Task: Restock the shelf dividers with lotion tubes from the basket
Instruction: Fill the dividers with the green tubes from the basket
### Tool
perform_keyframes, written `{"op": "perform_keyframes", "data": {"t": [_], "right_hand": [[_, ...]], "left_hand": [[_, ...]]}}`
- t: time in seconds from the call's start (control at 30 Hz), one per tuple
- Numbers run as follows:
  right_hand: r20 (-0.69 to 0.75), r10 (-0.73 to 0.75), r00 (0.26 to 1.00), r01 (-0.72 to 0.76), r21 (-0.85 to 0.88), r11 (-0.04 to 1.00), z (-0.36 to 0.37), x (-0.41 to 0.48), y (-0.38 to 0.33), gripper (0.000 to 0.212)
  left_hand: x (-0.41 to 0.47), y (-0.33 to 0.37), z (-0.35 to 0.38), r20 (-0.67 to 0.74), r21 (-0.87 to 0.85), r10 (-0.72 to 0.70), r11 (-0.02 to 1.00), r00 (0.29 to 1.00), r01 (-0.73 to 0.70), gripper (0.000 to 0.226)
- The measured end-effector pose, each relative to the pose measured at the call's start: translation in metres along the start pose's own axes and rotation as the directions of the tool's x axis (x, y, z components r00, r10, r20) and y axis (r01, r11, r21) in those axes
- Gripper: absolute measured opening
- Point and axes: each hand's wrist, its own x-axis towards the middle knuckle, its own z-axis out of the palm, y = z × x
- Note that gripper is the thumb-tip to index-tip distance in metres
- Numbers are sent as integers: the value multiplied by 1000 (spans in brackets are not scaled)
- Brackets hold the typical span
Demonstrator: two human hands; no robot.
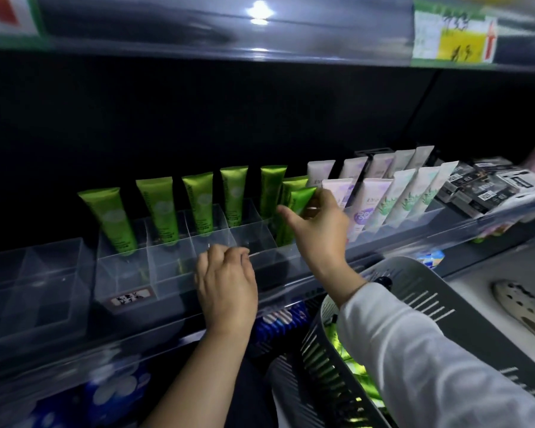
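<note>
Right hand [317, 223] pinching a green lotion tube [301, 197], which stands upright at the right end of the clear shelf divider [121, 273] beside the standing green tubes [198, 202]; left hand [226, 282] with fingers curled over the divider's front rim; grey basket [414, 273] at lower right, under the right forearm.

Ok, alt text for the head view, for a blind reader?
The right hand holds a green lotion tube at the clear dividers, beside a row of upright green tubes; the left hand grips the dividers' front edge. A grey basket is lower right, pale tubes further right.
</note>
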Motion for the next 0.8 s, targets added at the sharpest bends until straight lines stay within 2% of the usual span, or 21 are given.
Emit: {"op": "perform_keyframes", "data": {"t": [0.23, 0.57, 0.8], "right_hand": [[49, 12, 999, -8, -79, 997, 12, -10, 17, 31], [90, 15, 996, -10, -57, 998, 14, -15, 26, 36], [139, 80, 987, -85, 26, 996, -11, -28, 41, 60]], "left_hand": [[0, 0, 3, -26, -4, 18, 1000, 1000, -18, 12], [-1, -1, 4, -33, -14, 17, 1000, 999, -17, 13], [-2, -1, 3, -30, -63, 34, 997, 999, -36, 14]]}}
